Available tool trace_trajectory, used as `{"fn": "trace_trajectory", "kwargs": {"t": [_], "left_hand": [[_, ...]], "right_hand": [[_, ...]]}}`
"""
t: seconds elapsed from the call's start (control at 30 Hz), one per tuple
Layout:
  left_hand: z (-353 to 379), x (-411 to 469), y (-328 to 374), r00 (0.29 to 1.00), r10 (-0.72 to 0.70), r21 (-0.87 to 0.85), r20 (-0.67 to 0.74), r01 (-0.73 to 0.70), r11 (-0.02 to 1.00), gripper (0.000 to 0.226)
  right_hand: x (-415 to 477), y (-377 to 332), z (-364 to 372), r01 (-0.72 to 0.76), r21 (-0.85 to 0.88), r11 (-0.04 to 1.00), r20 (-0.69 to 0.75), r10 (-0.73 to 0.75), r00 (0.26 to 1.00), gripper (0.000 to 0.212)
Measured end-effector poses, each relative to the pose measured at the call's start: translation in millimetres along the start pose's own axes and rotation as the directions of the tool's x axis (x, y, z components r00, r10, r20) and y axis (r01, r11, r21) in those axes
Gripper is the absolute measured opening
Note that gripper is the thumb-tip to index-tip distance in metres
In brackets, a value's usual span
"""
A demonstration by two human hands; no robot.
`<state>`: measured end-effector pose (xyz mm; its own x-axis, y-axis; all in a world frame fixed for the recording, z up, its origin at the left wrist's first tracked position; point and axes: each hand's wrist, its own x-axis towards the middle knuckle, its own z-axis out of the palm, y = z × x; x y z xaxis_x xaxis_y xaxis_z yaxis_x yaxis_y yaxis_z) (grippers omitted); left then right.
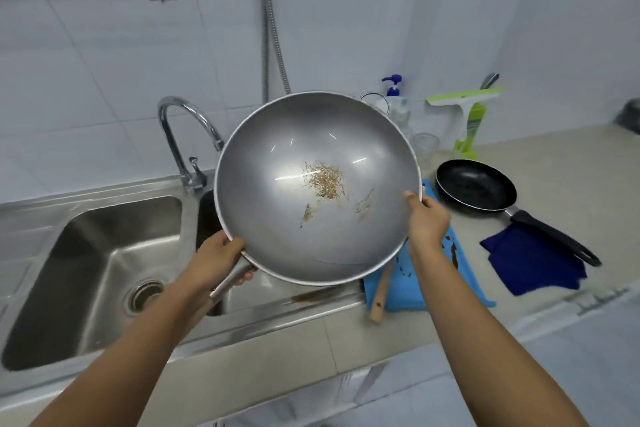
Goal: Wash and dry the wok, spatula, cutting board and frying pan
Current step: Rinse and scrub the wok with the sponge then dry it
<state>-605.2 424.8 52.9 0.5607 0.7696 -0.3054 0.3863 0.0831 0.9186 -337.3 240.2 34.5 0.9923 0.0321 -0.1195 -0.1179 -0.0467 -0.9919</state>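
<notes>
Left hand [221, 255] fingers curled round the big round grey steel wok [311, 229] handle, right hand [427, 222] fingers pinching its right rim, over the steel sink [114, 253] edge.

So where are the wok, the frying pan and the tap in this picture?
wok [317, 189]: head view, middle of its bowl, at the brown residue.
frying pan [476, 185]: head view, the black inside of its bowl.
tap [172, 146]: head view, the rising part of its curved neck.
</notes>
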Motion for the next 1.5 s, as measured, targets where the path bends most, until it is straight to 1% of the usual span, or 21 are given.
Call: {"fn": "trace_trajectory", "kwargs": {"t": [0.1,0.23,0.4,0.47,0.53,0.57,0.63,0.7,0.73,0.77,0.87,0.97,1.03,1.1,1.13,1.2,1.27,1.3,1.37,1.43,1.5], "left_hand": [[20,1,-4,0.997,-0.036,-0.02,0.073,0.037,0.999,0.017],[50,0,-7,0.989,-0.04,-0.024,0.143,0.043,0.999,0.017],[96,0,1,0.985,-0.049,-0.032,0.164,0.055,0.998,0.015],[117,0,7,0.984,-0.039,-0.028,0.172,0.044,0.999,0.016],[137,-1,13,0.986,-0.036,-0.036,0.16,0.042,0.998,0.016],[148,-1,15,0.989,-0.04,-0.04,0.143,0.046,0.998,0.016],[169,-3,19,0.991,-0.059,-0.051,0.118,0.066,0.997,0.015],[188,-4,21,0.991,-0.084,-0.069,0.105,0.091,0.993,0.016],[197,-5,20,0.991,-0.087,-0.079,0.097,0.095,0.992,0.017],[204,-5,20,0.991,-0.095,-0.083,0.091,0.102,0.991,0.019],[221,-5,20,0.989,-0.122,-0.074,0.078,0.128,0.989,0.021],[229,-4,17,0.988,-0.148,-0.05,0.042,0.15,0.987,0.024],[234,-5,18,0.988,-0.151,-0.042,0.028,0.152,0.987,0.026],[241,-9,20,0.989,-0.145,-0.055,0.018,0.145,0.988,0.023],[245,-11,22,0.989,-0.145,-0.066,0.007,0.145,0.987,0.021],[251,-17,25,0.989,-0.147,-0.071,-0.013,0.146,0.987,0.019],[254,-19,26,0.987,-0.162,-0.085,-0.018,0.16,0.983,0.017],[253,-19,25,0.986,-0.169,-0.095,-0.016,0.166,0.981,0.017],[251,-20,24,0.986,-0.17,-0.103,-0.004,0.168,0.98,0.02],[250,-23,25,0.986,-0.169,-0.1,-0.005,0.167,0.981,0.02],[250,-26,26,0.987,-0.162,-0.111,-0.007,0.16,0.981,0.015]], "right_hand": [[-7,-1,-28,-0.003,0.044,0.999,0.029,0.002,1.0,0.018],[-7,1,-60,0.006,0.082,0.997,0.031,-0.008,0.999,0.021],[33,15,-108,-0.164,0.094,0.982,0.058,0.159,0.986,0.019],[61,26,-128,-0.168,0.019,0.986,0.012,0.168,0.986,0.014],[90,38,-150,-0.158,-0.184,0.97,-0.087,0.144,0.986,0.026],[103,44,-161,-0.17,-0.321,0.932,-0.133,0.133,0.982,0.033],[127,57,-182,-0.211,-0.576,0.79,-0.159,0.145,0.977,0.045],[145,66,-193,-0.249,-0.743,0.621,-0.163,0.193,0.968,0.059],[150,68,-196,-0.271,-0.774,0.572,-0.18,0.212,0.96,0.069],[155,70,-197,-0.289,-0.779,0.556,-0.2,0.216,0.956,0.078],[160,77,-192,-0.299,-0.779,0.552,-0.235,0.185,0.954,0.105],[157,86,-191,-0.237,-0.822,0.518,-0.218,0.098,0.971,0.117],[157,90,-191,-0.218,-0.827,0.518,-0.213,0.069,0.975,0.116],[158,93,-191,-0.197,-0.829,0.523,-0.195,0.06,0.979,0.106],[158,94,-190,-0.174,-0.835,0.523,-0.17,0.055,0.984,0.098],[157,93,-192,-0.096,-0.855,0.509,-0.097,0.024,0.995,0.071],[152,89,-194,-0.008,-0.879,0.477,-0.018,-0.016,1.0,0.044],[149,88,-196,0.031,-0.891,0.453,0.016,-0.036,0.999,0.037],[143,89,-199,0.102,-0.92,0.378,0.078,-0.08,0.994,0.035],[139,91,-201,0.144,-0.944,0.298,0.119,-0.103,0.988,0.042],[135,94,-204,0.155,-0.944,0.292,0.138,-0.077,0.987,0.052]]}}
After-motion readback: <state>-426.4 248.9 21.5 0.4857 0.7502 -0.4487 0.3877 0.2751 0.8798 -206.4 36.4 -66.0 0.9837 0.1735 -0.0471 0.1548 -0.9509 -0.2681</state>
